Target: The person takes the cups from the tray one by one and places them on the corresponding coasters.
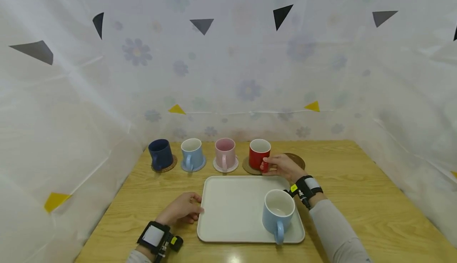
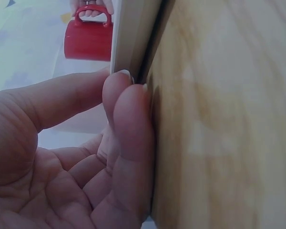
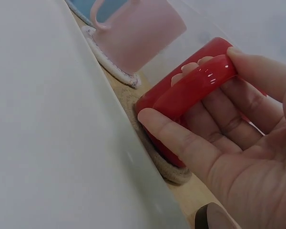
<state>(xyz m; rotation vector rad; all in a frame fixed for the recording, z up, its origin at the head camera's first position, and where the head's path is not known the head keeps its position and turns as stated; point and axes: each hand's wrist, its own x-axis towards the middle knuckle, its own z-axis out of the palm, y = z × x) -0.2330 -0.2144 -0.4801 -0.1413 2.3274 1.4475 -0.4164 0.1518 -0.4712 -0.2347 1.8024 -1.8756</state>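
A red mug (image 1: 258, 160) with a white inside stands on a brown coaster (image 1: 247, 167) behind the tray. My right hand (image 1: 283, 167) grips its handle, fingers passed through the loop (image 3: 195, 88). At the left rim of the white tray (image 1: 232, 207), my left hand (image 1: 182, 208) pinches the edge; the left wrist view shows the thumb against the rim and fingertips (image 2: 131, 114) low at its side, by the table. On the tray's right part stands a light blue mug (image 1: 277, 215), its handle toward me.
Left of the red mug stand a pink mug (image 1: 225, 154), another light blue mug (image 1: 192, 154) and a dark blue mug (image 1: 160, 154), each on a coaster. A dark brown coaster (image 1: 298, 160) lies behind my right hand. Sheeting (image 1: 232, 76) hangs around the wooden table (image 1: 364, 199).
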